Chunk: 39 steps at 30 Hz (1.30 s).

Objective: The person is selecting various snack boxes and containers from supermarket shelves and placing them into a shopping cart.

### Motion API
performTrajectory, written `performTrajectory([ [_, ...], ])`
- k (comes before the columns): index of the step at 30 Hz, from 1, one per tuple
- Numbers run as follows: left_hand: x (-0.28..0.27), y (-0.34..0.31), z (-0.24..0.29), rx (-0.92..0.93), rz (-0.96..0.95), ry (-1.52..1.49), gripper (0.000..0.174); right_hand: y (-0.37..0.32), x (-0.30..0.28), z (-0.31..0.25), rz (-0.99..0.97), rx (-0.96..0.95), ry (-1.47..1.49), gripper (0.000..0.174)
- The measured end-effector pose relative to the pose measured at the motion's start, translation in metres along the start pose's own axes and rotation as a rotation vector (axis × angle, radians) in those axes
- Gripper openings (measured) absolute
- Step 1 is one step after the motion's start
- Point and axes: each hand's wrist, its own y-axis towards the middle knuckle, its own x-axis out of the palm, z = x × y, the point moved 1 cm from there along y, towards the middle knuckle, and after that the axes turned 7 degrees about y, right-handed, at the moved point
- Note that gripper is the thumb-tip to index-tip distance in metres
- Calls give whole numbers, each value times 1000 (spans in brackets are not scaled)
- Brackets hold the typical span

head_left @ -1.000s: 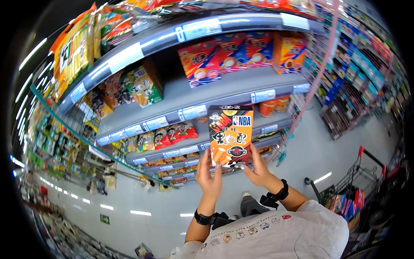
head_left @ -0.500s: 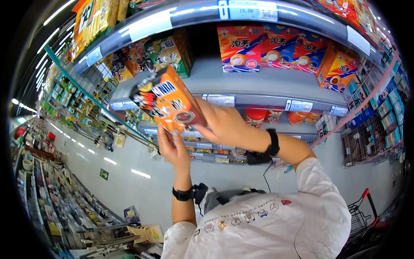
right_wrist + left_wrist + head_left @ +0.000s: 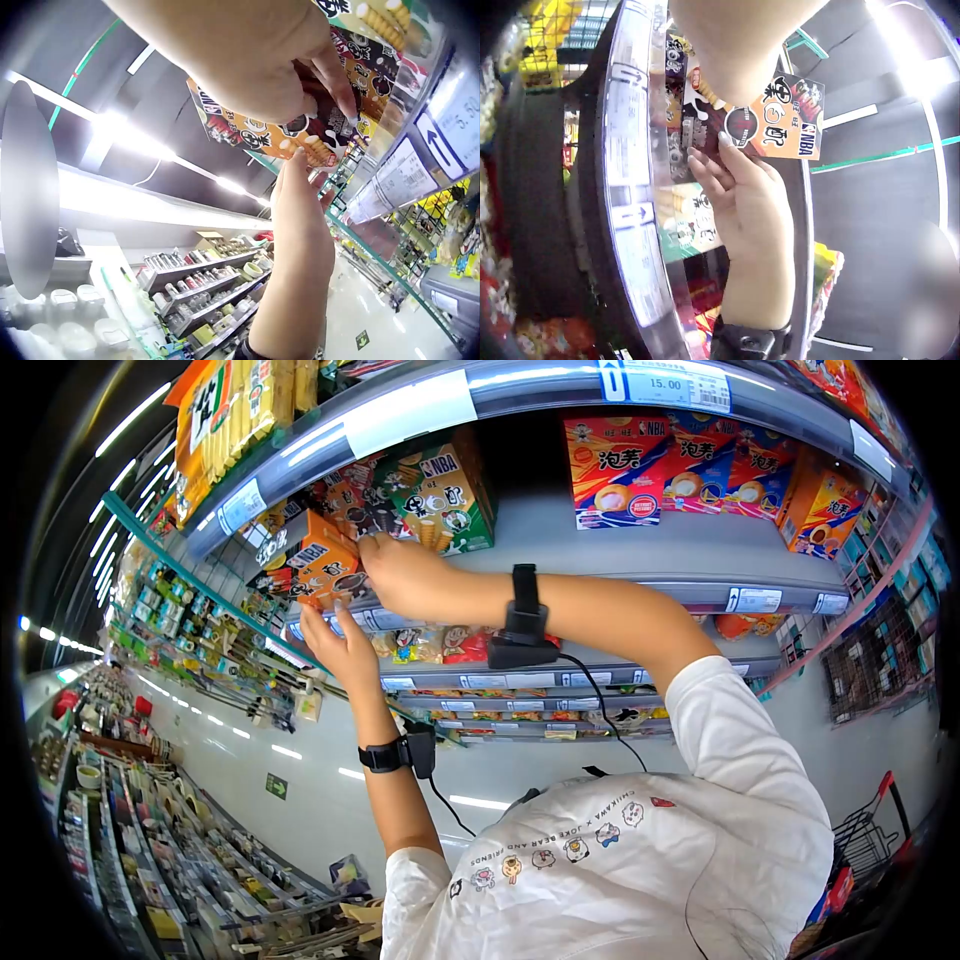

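An orange and black box (image 3: 318, 563) is tilted at the shelf's left end, beside similar boxes. My right hand (image 3: 405, 578) grips its right side; in the left wrist view this hand (image 3: 754, 195) has fingertips at the box front (image 3: 780, 120). From below, my left hand (image 3: 342, 650) touches the box's lower edge with extended fingers, and the right wrist view shows this hand's (image 3: 300, 217) thumb on the lower front. A green box (image 3: 437, 495) stands just right of the held box.
Red and blue boxes (image 3: 615, 470) stand farther right on the same shelf (image 3: 540, 540). Above hangs a shelf edge with price labels (image 3: 665, 387). A green-edged wire panel (image 3: 200, 585) bounds the left side. A cart (image 3: 870, 835) is at lower right.
Both hands have carried the box left and up from in front of my body to the shelf's left end. The box has turned, and my right arm now reaches across.
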Motion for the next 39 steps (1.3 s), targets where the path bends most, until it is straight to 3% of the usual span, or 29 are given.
performTrajectory([
  [2,10,13,-19,106,18,153,44,14,8,0,-17,49,-13,32],
  [5,25,29,-31,-95,-98,-94,44,32,27,13,0,57,6,36],
  [10,52,58,-63,-75,-272,-139,56,48,57,27,71,202,101,38],
  [13,60,71,-60,-1,-213,73,53,54,67,35,72,249,110,42],
  [17,68,82,-75,-44,-318,9,56,59,73,46,48,254,200,53],
  [22,67,80,-73,-84,-347,98,68,51,68,46,96,243,332,53],
  [25,63,79,-65,-141,-400,153,69,52,80,56,161,249,242,59],
  [30,66,80,-72,-150,-475,281,88,54,84,60,161,337,274,53],
  [33,62,79,-57,-186,-445,253,87,54,76,56,46,459,319,52],
  [39,66,75,-64,-131,-447,107,79,53,79,57,54,461,265,66],
])
